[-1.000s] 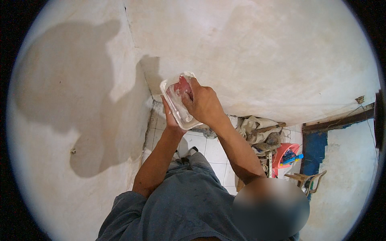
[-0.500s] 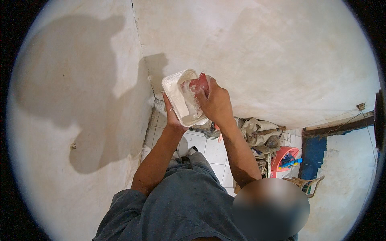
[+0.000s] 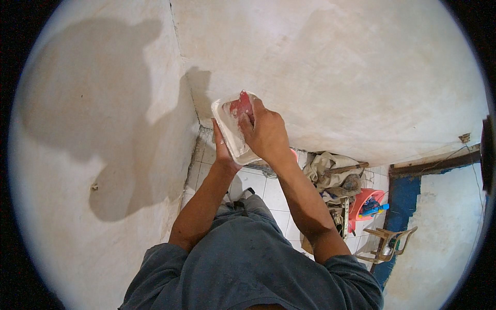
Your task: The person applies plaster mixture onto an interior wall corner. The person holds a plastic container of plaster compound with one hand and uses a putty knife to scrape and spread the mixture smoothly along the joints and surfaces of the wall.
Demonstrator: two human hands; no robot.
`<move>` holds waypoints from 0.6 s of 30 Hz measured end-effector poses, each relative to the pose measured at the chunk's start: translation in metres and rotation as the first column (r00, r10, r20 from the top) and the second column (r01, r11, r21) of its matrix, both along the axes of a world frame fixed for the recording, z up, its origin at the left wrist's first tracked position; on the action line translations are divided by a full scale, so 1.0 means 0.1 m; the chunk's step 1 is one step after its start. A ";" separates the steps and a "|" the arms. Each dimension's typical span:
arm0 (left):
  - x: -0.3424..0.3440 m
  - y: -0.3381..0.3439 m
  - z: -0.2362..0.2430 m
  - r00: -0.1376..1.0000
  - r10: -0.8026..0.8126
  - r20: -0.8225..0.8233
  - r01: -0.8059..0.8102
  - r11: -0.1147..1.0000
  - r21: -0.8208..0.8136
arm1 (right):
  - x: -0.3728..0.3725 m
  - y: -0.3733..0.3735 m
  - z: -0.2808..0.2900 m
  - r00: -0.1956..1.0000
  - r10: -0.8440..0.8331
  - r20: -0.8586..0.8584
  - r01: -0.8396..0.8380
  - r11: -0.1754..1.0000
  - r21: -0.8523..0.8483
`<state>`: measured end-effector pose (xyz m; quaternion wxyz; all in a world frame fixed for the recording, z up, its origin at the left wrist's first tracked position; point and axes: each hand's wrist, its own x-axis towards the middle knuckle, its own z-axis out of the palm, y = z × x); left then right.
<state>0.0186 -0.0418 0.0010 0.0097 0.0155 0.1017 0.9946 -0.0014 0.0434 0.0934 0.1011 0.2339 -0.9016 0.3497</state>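
Observation:
My left hand (image 3: 223,150) is wrapped under and along the side of a white rectangular tub (image 3: 219,113), holding it up tilted before the wall corner. Whitish paste (image 3: 234,135) coats the inside of the tub. In my right hand (image 3: 266,130) is a flat red scraper (image 3: 241,105), its grip closed between thumb and fingers. The scraper reaches into the far part of the tub and is smeared with paste. Its lower edge is partly hidden by the tub and my fingers.
Plastered walls meet in a corner (image 3: 198,123) ahead on the left. At right on the tiled floor (image 3: 277,194) lie a crumpled beige sack (image 3: 324,166), a pink bucket (image 3: 356,211) with a blue item in it, and a tan plastic chair (image 3: 385,247). A blue-painted strip (image 3: 403,204) runs beside them.
My right hand and the scraper have moved left across the tub. The tub has turned slightly and shifted a little to the right at its left rim.

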 end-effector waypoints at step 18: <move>0.06 -0.07 -0.05 0.980 -0.138 -0.143 0.163 0.970 0.182 | -0.10 0.32 -0.01 0.992 -0.125 0.010 0.125 0.986 -0.111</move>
